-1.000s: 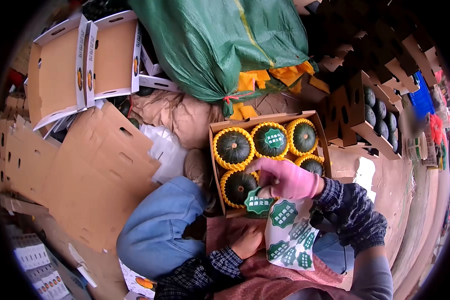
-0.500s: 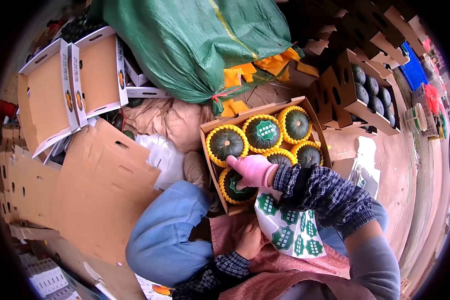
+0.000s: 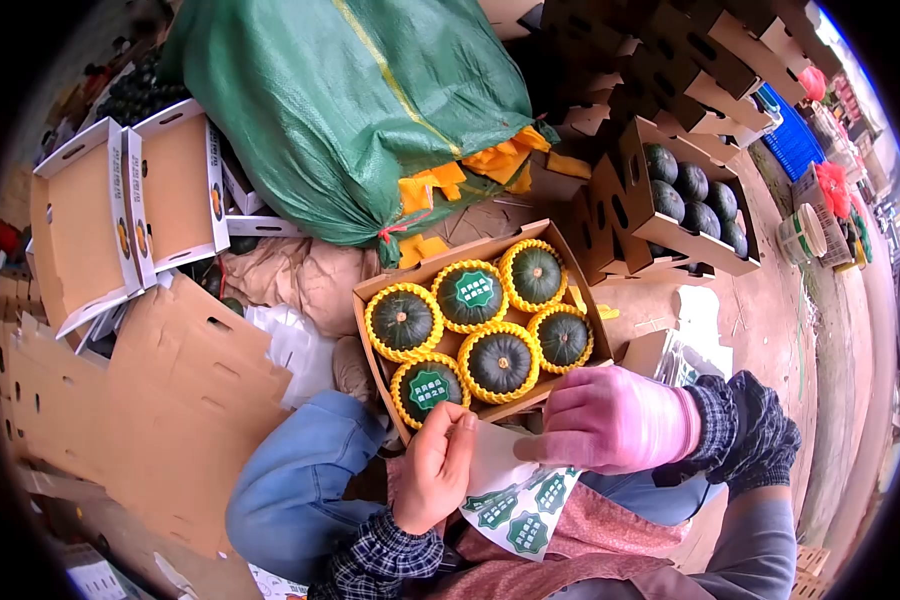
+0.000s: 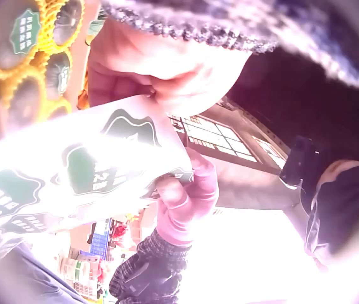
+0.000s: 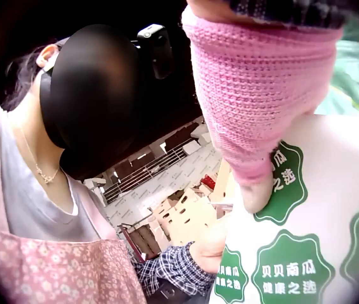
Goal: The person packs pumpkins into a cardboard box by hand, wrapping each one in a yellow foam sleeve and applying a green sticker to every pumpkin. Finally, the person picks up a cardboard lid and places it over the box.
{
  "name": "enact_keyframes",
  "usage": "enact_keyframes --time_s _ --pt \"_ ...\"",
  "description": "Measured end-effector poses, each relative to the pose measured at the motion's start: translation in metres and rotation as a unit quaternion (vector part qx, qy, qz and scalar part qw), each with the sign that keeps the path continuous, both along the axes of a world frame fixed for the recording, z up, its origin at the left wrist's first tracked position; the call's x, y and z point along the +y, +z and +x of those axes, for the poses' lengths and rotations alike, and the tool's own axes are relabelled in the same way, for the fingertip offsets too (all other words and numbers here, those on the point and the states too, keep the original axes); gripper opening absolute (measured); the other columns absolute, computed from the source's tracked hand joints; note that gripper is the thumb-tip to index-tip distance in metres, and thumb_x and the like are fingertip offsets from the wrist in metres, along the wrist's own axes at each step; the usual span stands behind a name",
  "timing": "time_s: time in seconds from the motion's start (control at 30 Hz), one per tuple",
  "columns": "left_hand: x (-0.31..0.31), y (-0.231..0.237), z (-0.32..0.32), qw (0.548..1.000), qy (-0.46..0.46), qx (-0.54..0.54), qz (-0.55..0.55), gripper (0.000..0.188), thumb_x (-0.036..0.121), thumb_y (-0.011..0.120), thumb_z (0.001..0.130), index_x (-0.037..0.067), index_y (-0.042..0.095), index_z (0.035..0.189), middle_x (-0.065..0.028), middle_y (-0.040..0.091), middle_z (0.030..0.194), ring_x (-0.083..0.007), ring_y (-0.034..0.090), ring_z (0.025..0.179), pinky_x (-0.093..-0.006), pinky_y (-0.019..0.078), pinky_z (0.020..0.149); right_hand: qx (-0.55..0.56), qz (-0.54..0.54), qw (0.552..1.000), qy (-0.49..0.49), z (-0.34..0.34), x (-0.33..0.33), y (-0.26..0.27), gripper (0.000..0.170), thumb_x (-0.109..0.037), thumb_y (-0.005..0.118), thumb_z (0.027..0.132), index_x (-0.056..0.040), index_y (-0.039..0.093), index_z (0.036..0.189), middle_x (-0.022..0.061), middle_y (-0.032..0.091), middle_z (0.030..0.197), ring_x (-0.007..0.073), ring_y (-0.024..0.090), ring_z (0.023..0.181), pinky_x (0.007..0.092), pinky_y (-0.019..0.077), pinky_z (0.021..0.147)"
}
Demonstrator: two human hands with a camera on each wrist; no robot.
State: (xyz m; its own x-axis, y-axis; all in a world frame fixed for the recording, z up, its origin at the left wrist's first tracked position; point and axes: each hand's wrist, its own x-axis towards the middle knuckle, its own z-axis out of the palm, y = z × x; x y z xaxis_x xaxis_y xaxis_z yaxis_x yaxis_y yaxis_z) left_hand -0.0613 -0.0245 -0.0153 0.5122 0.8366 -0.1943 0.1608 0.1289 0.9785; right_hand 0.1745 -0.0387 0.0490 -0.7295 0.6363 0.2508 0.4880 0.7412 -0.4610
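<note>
Between both hands is a white sheet of green labels (image 3: pixel 526 500). My bare left hand (image 3: pixel 437 468) pinches its left edge with thumb and forefinger; the left wrist view shows this hand (image 4: pixel 160 69) at the sheet's corner. My right hand (image 3: pixel 610 420), in a pink glove with bare fingertips, grips the sheet's other side, its thumb on a label (image 5: pixel 283 183) in the right wrist view. Just beyond, a cardboard box (image 3: pixel 370 378) holds several dark green squashes in yellow foam nets. Labels are on the back middle squash (image 3: pixel 467 292) and the front left squash (image 3: pixel 429 388).
A large green sack (image 3: pixel 350 120) lies behind the box, with orange pieces spilling out. Flat cardboard (image 3: pixel 170 420) and white-edged trays (image 3: pixel 80 220) are at the left. Another box of squashes (image 3: pixel 690 215) stands at the back right, near a blue crate (image 3: pixel 792 135).
The right hand has drawn back from the front left squash, which now bears a label, to the sheet. My left hand has risen from the lap to the sheet. The head view has shifted.
</note>
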Motion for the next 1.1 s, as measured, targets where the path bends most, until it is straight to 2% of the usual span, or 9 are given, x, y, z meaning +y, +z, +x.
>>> enact_keyframes --time_s 0.13,0.27,0.37,0.47,0.57,0.7,0.73,0.93,1.1 --pt "-0.004 0.008 0.003 0.998 -0.047 0.019 0.028 0.015 0.013 0.052 0.103 0.0 0.051 0.096 -0.0071 0.049 0.07 -0.0115 0.045 0.063 -0.0278 0.0394 0.058 0.008 0.136 0.991 -0.01 0.004 -0.03 0.02 0.028 -0.018 0.065 0.071 -0.0109 0.07 0.098 -0.0022 0.055 0.083 0.0139 0.054 0.072 0.0274 0.0449 0.063" --pt "-0.016 -0.062 -0.015 0.997 -0.013 0.072 0.026 0.015 0.013 0.054 0.102 0.0 0.053 0.094 -0.0136 0.054 0.069 -0.0175 0.05 0.059 -0.0321 0.0418 0.057 0.028 0.079 0.996 -0.034 0.014 -0.027 0.001 0.022 -0.023 0.069 0.077 -0.0174 0.073 0.099 0.0049 0.061 0.106 0.0233 0.057 0.096 0.0373 0.0457 0.084" --pt "-0.032 -0.093 -0.032 0.975 -0.048 0.203 0.073 0.015 0.014 0.058 0.098 -0.001 0.055 0.095 -0.0204 0.062 0.077 -0.0313 0.064 0.067 -0.0383 0.0457 0.058 0.283 -0.207 0.921 0.173 0.032 0.006 -0.033 0.033 -0.033 0.072 0.087 -0.0147 0.07 0.115 0.0112 0.059 0.112 0.0305 0.056 0.103 0.0427 0.0447 0.089" --pt "-0.033 -0.075 -0.023 0.979 -0.042 0.187 0.068 0.014 0.016 0.059 0.097 0.002 0.058 0.098 -0.0124 0.058 0.076 -0.0193 0.058 0.067 -0.0319 0.0467 0.063 0.104 -0.276 0.955 -0.031 0.024 0.024 -0.038 0.078 -0.049 0.079 0.076 -0.0059 0.05 0.135 0.0181 0.061 0.109 0.0342 0.061 0.101 0.0401 0.0501 0.086" --pt "-0.031 -0.085 -0.025 0.981 0.011 0.191 0.042 0.014 0.015 0.059 0.097 0.001 0.058 0.097 -0.0148 0.06 0.079 -0.0248 0.062 0.07 -0.0332 0.0476 0.065 0.092 -0.446 0.886 0.087 0.01 0.027 -0.068 0.083 -0.053 0.081 0.071 -0.0046 0.052 0.132 0.0193 0.064 0.105 0.0351 0.065 0.096 0.0408 0.0527 0.081" --pt "-0.021 -0.091 -0.032 0.976 0.043 0.211 0.021 0.013 0.012 0.056 0.098 -0.001 0.057 0.097 -0.0175 0.061 0.079 -0.0276 0.062 0.074 -0.034 0.0478 0.067 -0.005 -0.475 0.88 -0.006 -0.001 0.024 -0.058 0.068 -0.039 0.083 0.077 -0.0029 0.058 0.128 0.0154 0.07 0.1 0.0304 0.069 0.094 0.0368 0.0547 0.08" --pt "-0.018 -0.093 -0.031 0.979 0.06 0.186 0.063 0.014 0.019 0.057 0.098 0.005 0.058 0.098 -0.0202 0.064 0.077 -0.0381 0.065 0.073 -0.0445 0.0475 0.06 -0.006 -0.476 0.879 -0.008 -0.002 0.024 -0.058 0.068 -0.039 0.083 0.077 -0.0029 0.058 0.128 0.0154 0.07 0.1 0.0304 0.069 0.094 0.0368 0.0547 0.08" --pt "-0.004 -0.082 -0.031 0.978 0.05 0.202 0.03 0.012 0.011 0.055 0.098 -0.001 0.056 0.097 -0.0187 0.059 0.079 -0.0292 0.06 0.072 -0.0358 0.0471 0.067 0.078 -0.362 0.927 -0.064 -0.007 0.018 -0.061 0.036 -0.007 0.076 0.075 -0.0093 0.068 0.11 0.0099 0.067 0.088 0.0287 0.067 0.08 0.0356 0.0547 0.073" --pt "-0.003 -0.085 -0.03 0.984 0.064 0.167 0.002 0.011 0.01 0.055 0.097 -0.001 0.056 0.097 -0.019 0.059 0.079 -0.0302 0.061 0.072 -0.0357 0.0473 0.066 0.084 -0.38 0.918 -0.078 -0.009 0.016 -0.061 0.024 -0.009 0.076 0.076 -0.0186 0.073 0.099 0.0068 0.064 0.1 0.0305 0.063 0.096 0.0396 0.0515 0.08"
